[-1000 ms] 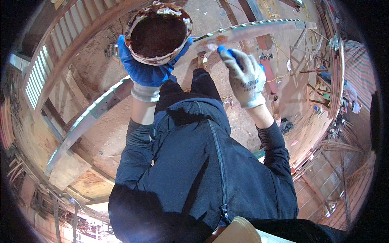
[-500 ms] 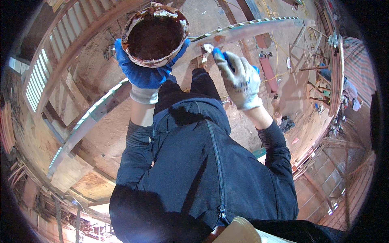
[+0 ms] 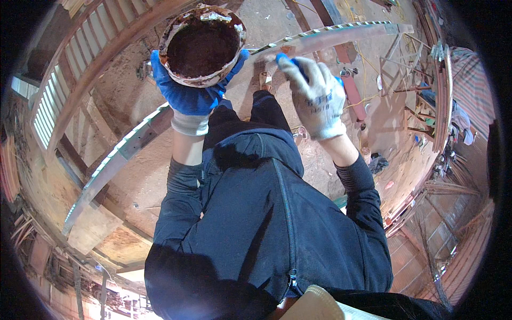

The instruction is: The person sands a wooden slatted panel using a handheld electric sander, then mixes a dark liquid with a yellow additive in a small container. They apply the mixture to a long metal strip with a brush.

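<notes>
In my left hand (image 3: 188,101), gloved in blue and white, rests a round bowl (image 3: 234,66) with a dark brown inside. White and reddish-brown smears crust its rim, and my fingers and thumb cup it from below. My right hand (image 3: 316,95), in a whitish glove with blue fingertips, hovers to the right of the bowl, apart from it. Its fingers are curled in and pinched; what they hold, if anything, is hidden. Just beyond those fingertips runs a long, curved, pale beam (image 3: 346,35) with a striped far edge.
A similar curved beam section (image 3: 114,152) extends to the lower left. A slatted wooden frame (image 3: 74,80) stands at the far left. On the floor to the right lie a red cylinder (image 3: 353,96) and yellow cord (image 3: 367,64). Metal trestle legs (image 3: 393,50) support the beam's right end.
My right hand has shifted slightly up, and the white lump at its fingertips no longer shows. The bowl has tilted and moved a little to the left in my left hand.
</notes>
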The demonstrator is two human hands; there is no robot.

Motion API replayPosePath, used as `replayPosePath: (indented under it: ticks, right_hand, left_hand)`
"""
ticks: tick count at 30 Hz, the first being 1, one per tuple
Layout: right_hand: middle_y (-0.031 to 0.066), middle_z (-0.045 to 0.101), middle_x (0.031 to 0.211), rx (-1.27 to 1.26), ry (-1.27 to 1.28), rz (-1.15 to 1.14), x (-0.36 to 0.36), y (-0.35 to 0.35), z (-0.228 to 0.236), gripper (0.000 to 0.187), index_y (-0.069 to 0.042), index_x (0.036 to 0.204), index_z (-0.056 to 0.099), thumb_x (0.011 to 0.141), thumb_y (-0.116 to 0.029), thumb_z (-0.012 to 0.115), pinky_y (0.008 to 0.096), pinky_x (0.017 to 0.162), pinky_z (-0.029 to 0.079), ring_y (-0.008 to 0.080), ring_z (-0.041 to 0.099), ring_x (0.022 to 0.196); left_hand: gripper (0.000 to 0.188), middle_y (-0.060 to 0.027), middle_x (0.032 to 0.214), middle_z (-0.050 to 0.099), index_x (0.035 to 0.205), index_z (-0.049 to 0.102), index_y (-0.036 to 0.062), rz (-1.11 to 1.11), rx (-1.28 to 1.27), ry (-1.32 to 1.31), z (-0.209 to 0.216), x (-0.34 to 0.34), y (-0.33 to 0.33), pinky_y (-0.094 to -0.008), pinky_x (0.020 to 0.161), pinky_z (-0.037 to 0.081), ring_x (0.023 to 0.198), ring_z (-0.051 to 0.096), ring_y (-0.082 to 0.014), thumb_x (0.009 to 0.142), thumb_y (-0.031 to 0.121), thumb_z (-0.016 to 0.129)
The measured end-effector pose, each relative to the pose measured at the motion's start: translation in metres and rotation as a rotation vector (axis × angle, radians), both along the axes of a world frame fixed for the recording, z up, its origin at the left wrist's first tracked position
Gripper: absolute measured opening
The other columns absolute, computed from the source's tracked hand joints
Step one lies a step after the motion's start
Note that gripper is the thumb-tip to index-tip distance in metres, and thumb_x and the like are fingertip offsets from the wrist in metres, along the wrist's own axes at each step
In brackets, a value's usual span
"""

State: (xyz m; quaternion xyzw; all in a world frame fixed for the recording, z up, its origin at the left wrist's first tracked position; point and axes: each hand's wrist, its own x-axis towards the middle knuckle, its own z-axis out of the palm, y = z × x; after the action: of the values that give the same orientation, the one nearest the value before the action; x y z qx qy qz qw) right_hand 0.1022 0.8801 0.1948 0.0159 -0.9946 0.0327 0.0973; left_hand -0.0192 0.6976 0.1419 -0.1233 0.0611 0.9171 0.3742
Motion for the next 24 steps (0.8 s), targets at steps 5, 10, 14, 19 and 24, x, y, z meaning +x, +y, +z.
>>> replayPosePath:
  ticks: [5, 10, 14, 19, 24]
  right_hand:
    - [0.0060, 0.057, 0.101, 0.044, -0.084, 0.072, 0.017, -0.012, -0.001, 0.053, -0.015, 0.126, 0.055, 0.074, -0.010, 0.061, 0.0330, 0.059, 0.049, 0.0216, 0.058, 0.078]
    - [0.0036, 0.060, 0.101, -0.051, 0.007, -0.060, 0.015, 0.000, 0.004, 0.049, -0.017, 0.122, 0.059, 0.073, -0.011, 0.063, 0.0319, 0.062, 0.050, 0.0212, 0.059, 0.080]
    - [0.0052, 0.059, 0.103, 0.015, -0.057, -0.065, 0.021, -0.007, -0.005, 0.049, -0.015, 0.124, 0.057, 0.075, -0.012, 0.061, 0.0314, 0.062, 0.050, 0.0220, 0.058, 0.081]
    - [0.0065, 0.062, 0.102, -0.137, -0.059, -0.065, 0.033, -0.006, 0.004, 0.047, -0.014, 0.121, 0.059, 0.075, -0.007, 0.062, 0.0346, 0.063, 0.051, 0.0240, 0.062, 0.082]
    - [0.0056, 0.068, 0.090, -0.883, 0.194, -0.297, 0.043, 0.027, -0.018, 0.043, -0.007, 0.120, 0.061, 0.080, 0.007, 0.053, 0.0284, 0.067, 0.050, 0.0169, 0.065, 0.076]
  left_hand:
    - [0.086, -0.0178, 0.148, 0.032, 0.145, 0.032, 0.0165, 0.006, -0.042, -0.011, 0.000, 0.001, 0.000, -0.0659, 0.110, 0.020, 0.136, 0.030, -0.0414, 0.078, 0.066, 0.053]
    - [0.085, -0.0190, 0.147, 0.033, 0.144, 0.032, 0.0174, 0.005, 0.341, -0.093, -0.018, -0.002, -0.004, -0.0679, 0.107, 0.026, 0.132, 0.034, -0.0454, 0.080, 0.069, 0.052]
    - [0.089, -0.0200, 0.148, 0.031, 0.145, 0.030, 0.0124, -0.038, 0.428, -0.020, -0.027, -0.004, -0.003, -0.0638, 0.112, 0.018, 0.137, 0.028, -0.0422, 0.076, 0.062, 0.059]
    - [0.088, -0.0196, 0.147, 0.033, 0.145, 0.031, 0.0123, -0.054, 0.437, -0.035, -0.024, -0.003, -0.005, -0.0632, 0.113, 0.018, 0.137, 0.029, -0.0403, 0.076, 0.059, 0.060]
    - [0.088, -0.0188, 0.148, 0.032, 0.145, 0.031, 0.0131, -0.057, 0.406, -0.051, -0.023, -0.002, -0.005, -0.0629, 0.113, 0.018, 0.138, 0.028, -0.0390, 0.075, 0.058, 0.061]
